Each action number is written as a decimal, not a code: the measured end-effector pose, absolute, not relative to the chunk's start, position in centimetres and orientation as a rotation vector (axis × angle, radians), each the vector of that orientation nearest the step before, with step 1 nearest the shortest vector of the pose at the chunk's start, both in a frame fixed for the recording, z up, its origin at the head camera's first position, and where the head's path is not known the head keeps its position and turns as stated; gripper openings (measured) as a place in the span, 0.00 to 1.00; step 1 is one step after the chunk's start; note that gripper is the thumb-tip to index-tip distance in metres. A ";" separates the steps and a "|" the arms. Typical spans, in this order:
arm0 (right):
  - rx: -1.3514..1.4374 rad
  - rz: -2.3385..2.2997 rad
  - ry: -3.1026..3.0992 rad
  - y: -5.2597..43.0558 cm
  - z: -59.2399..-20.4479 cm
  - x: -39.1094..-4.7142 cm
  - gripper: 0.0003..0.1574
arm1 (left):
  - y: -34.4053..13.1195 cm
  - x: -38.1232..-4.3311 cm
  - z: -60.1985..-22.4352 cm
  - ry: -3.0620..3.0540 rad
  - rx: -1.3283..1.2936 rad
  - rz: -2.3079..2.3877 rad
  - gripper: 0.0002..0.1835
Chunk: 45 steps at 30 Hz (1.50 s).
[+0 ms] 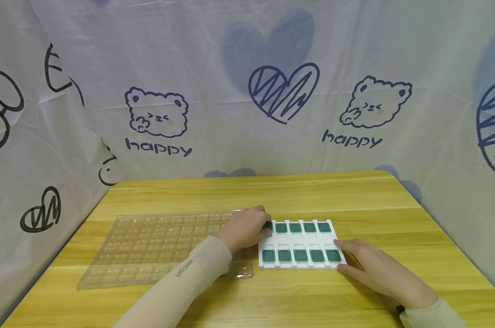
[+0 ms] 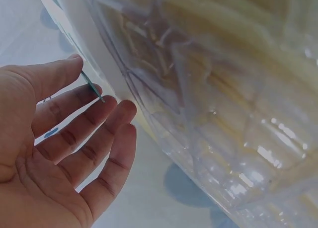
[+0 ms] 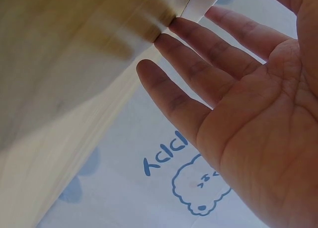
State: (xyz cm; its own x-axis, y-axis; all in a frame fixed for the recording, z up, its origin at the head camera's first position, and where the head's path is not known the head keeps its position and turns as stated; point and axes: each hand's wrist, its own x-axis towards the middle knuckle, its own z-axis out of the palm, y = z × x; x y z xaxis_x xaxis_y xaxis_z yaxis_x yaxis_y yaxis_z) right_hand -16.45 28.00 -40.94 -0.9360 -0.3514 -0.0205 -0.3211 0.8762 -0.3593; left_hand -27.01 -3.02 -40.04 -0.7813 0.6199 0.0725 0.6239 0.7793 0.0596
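Note:
A white tray [image 1: 296,239] lies on the table, with two rows of thin green square plates [image 1: 300,255] in its slots. At its far left corner my left hand [image 1: 246,228] pinches one thin green plate [image 2: 92,87] between thumb and fingertips, seen edge-on in the left wrist view. Most of that plate is hidden by the hand in the head view. On the tray's right edge rest the thumb and forefinger of my right hand [image 1: 368,269]. The other fingers of that hand are nearly straight in the right wrist view, fingertips close to the table.
Left of the white tray lies a large clear plastic tray [image 1: 157,246] with many small compartments, partly under my left forearm. The wooden table [image 1: 313,300] has patterned cloth [image 1: 231,155] hanging behind it and at both sides.

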 end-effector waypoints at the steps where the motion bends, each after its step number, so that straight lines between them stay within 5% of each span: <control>1: -0.528 -0.545 2.958 28.0 -40.9 -16.4 0.37 | -3.1 -27.0 -40.0 -2.919 -1.017 -0.126 0.11; 45: -0.602 -0.551 2.968 28.1 -41.2 -16.7 0.37 | -7.5 -28.8 -39.4 -2.950 -0.893 -0.147 0.09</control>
State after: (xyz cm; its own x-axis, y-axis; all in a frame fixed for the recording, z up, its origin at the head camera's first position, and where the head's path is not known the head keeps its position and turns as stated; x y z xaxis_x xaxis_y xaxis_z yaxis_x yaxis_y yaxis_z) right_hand -16.67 28.08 -41.23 -0.9217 -0.3879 0.0087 -0.3651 0.8596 -0.3575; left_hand -28.83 -7.52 -39.40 -0.8310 0.5503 0.0813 0.5557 0.8280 0.0751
